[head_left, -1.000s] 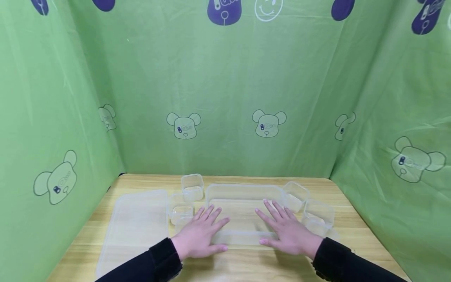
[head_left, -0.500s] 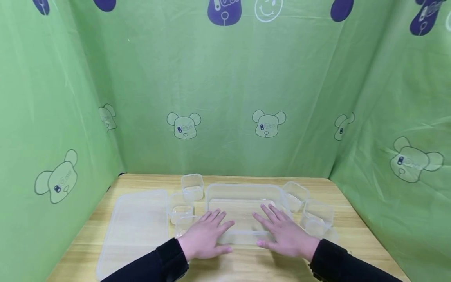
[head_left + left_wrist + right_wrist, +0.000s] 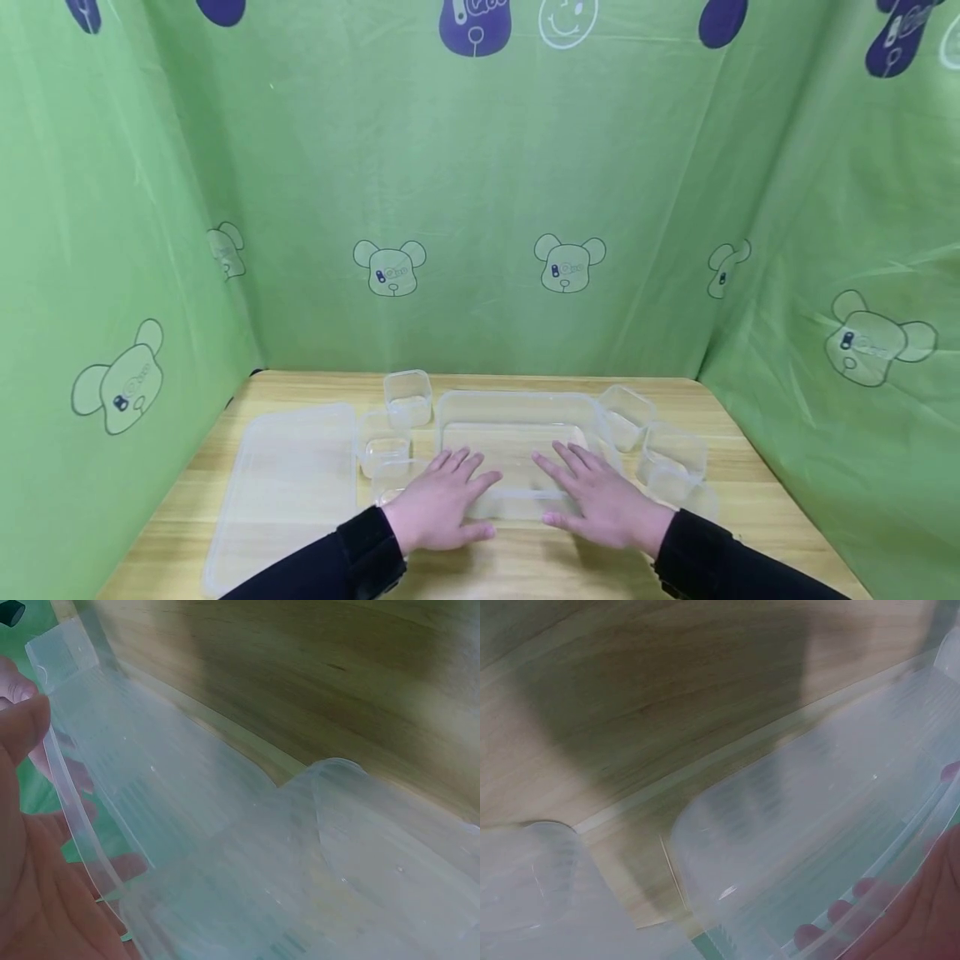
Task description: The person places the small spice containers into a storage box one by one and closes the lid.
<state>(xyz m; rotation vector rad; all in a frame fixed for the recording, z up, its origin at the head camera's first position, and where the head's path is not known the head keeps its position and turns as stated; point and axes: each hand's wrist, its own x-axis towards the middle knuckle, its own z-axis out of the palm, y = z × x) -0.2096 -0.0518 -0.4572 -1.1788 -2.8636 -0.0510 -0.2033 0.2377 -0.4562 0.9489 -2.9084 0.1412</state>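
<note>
A large clear plastic container (image 3: 517, 504), rectangular and open at the top, stands on the wooden table in the middle of the head view. My left hand (image 3: 442, 504) spreads its fingers over the container's front left part, palm down. Over the front right part, my right hand (image 3: 606, 504) is spread in the same way. The left wrist view shows fingers through the container's clear wall (image 3: 172, 772), with the thumb at the rim. Seen from the right wrist, fingertips (image 3: 840, 911) also show through the wall. Neither hand grips anything.
Small clear plastic boxes (image 3: 408, 408) stand left of the container, one partly behind my left hand. More small boxes (image 3: 675, 454) lie at its right. A flat, frosted rectangular lid (image 3: 288, 483) lies at the left. Green curtains (image 3: 480, 325) enclose the table (image 3: 750, 517).
My left hand has shifted a little right, uncovering more of a small box beside it. My right hand has drawn slightly left and nearer. The container and the boxes have stayed put.
</note>
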